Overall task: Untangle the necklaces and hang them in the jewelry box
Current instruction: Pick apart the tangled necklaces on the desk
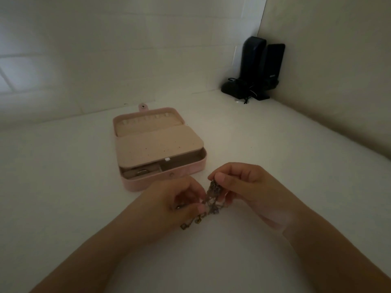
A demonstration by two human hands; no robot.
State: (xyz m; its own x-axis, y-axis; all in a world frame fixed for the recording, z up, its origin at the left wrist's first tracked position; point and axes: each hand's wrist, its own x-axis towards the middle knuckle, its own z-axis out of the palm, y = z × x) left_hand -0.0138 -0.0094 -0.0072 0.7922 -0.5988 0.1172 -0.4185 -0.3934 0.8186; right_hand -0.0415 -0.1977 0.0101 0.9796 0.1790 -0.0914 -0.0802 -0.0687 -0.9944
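Above a white table (pixel 275 144), left hand (pixel 169 199) and right hand (pixel 245 187) pinch tangled necklaces (pixel 211 199), light, limp, snag-prone chains best gripped near the knot, before an open pink jewelry box (pixel 196 166).

dim, soft-focus view, edges seemingly warped

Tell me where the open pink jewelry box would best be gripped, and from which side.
Probably the pink jewelry box by its low base walls, one of the hands on each short end, coming from above. The lid lies open behind, and a beige insert panel covers most of the tray, so the top offers no firm hold.
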